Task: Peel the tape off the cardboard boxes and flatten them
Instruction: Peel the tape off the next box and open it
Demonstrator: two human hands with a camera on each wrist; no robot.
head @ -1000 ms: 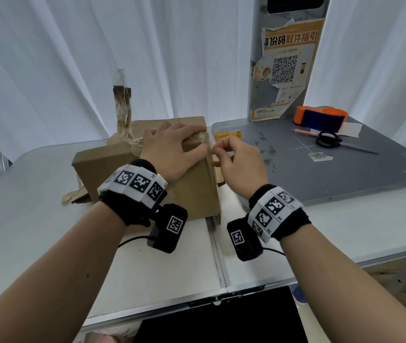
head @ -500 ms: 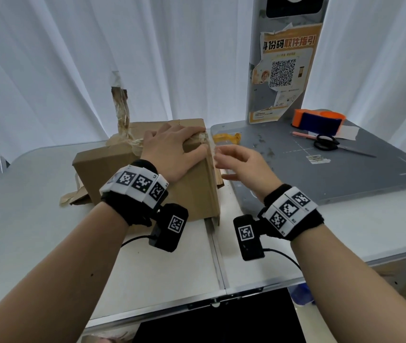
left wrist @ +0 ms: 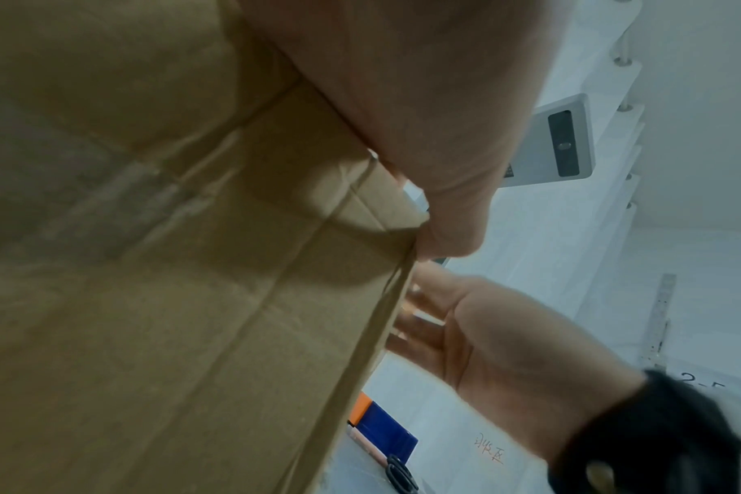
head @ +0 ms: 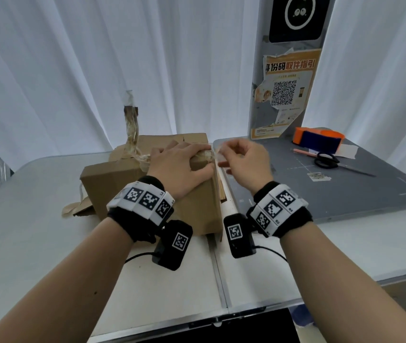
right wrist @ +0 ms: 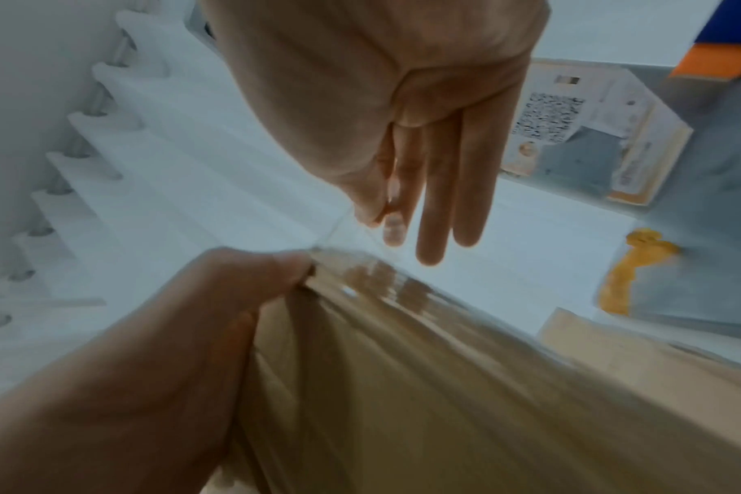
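A brown cardboard box (head: 198, 206) stands on the white table. My left hand (head: 179, 164) lies flat on its top, thumb along the right edge, pressing it down. My right hand (head: 220, 154) is just right of that top edge. Its thumb and index finger pinch a thin clear tape strip (right wrist: 339, 227) that runs to the box corner; the other fingers are straight. A crumpled peeled strip (head: 131, 134) stands up from the back left of the box. The left wrist view shows the box side (left wrist: 170, 267) and my right palm (left wrist: 487, 334) beside it.
A grey cutting mat (head: 345, 189) right of the box carries scissors (head: 326, 159), a pen (head: 304, 152) and an orange and blue tape dispenser (head: 319, 141). A grey post with a QR poster (head: 286, 95) rises behind it. Torn cardboard scraps (head: 77, 209) lie left of the box.
My right hand dropped away from the box edge with loose fingers, then rose back to the top right edge and now pinches tape. My left hand stayed on the box.
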